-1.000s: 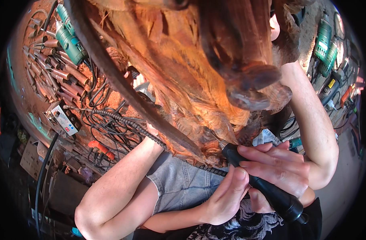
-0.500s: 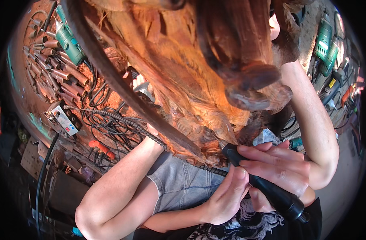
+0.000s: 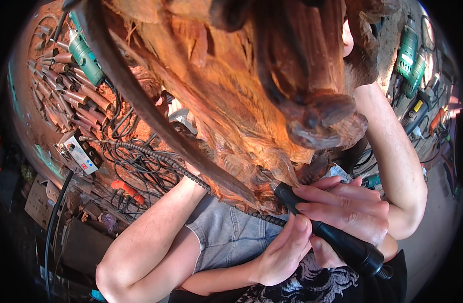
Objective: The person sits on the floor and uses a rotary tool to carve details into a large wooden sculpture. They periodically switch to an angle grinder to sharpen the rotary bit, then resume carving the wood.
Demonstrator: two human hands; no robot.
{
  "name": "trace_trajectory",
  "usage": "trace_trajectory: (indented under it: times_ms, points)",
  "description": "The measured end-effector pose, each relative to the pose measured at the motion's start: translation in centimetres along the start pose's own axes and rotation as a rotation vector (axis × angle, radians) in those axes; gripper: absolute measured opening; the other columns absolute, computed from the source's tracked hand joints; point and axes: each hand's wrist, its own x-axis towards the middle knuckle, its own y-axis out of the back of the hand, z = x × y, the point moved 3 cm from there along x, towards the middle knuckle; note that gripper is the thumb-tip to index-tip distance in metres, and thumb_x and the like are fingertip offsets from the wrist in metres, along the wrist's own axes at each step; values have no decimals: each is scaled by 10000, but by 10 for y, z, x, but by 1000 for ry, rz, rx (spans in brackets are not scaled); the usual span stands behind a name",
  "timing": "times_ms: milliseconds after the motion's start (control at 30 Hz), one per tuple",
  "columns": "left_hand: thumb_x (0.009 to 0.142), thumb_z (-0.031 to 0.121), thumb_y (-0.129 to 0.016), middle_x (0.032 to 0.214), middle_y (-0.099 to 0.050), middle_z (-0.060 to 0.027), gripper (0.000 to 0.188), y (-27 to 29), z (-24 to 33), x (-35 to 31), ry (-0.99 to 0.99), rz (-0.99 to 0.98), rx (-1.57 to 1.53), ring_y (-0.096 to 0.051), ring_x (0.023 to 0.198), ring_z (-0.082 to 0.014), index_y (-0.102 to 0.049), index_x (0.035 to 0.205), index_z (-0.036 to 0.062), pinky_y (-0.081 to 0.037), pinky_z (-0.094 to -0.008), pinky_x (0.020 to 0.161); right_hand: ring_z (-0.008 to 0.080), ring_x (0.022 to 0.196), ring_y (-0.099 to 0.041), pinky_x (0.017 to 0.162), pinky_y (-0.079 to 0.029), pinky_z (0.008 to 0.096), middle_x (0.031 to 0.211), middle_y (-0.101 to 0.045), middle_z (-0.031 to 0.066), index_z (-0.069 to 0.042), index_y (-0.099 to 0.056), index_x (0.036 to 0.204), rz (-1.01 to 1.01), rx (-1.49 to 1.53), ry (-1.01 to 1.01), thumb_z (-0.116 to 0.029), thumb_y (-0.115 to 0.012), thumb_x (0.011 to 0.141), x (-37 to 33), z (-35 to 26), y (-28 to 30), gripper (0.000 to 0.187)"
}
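both hands grip a black rotary tool handle (image 3: 332, 230) whose tip presses against the lower edge of a large reddish wood carving (image 3: 251, 101). the right hand (image 3: 350, 212) wraps closed over the handle from above; the left hand (image 3: 284, 252) curls shut against its underside, fingertips touching it. a black ribbed shaft (image 3: 181, 169) runs from the carving's lower edge toward a small control box (image 3: 80, 154) on the floor among cables.
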Motion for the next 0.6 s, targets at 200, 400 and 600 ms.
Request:
trace_trajectory:
  times_ms: [200, 400, 600]
  points:
    - [1081, 595, -342, 1674, -192, -189, 851, 4, -5, 2, -43, -25, -24, -244, 1544, -261, -51, 1633, 16, -267, -421, 1233, 220, 738, -774, 833, -596, 258, 823, -772, 219, 46, -784, 813, -89, -3, 24, -96, -736, 768, 10, -1, 4, 157]
    - [1082, 586, -343, 1669, -200, -186, 840, 3, -10, 4, -24, -48, -15, -248, 1541, -257, -60, 1629, 16, -268, -418, 1233, 217, 726, -768, 898, -584, 282, 832, -775, 208, 41, -781, 824, 60, -48, -33, -107, -743, 757, -1, -3, -2, 167]
    - [1082, 577, -344, 1664, -208, -183, 829, 3, -8, -1, -99, -25, -44, -252, 1538, -252, -69, 1626, 15, -268, -415, 1233, 219, 733, -770, 880, -587, 279, 813, -772, 208, 42, -780, 801, 4, -13, 11, -124, -735, 741, 6, -2, -10, 182]
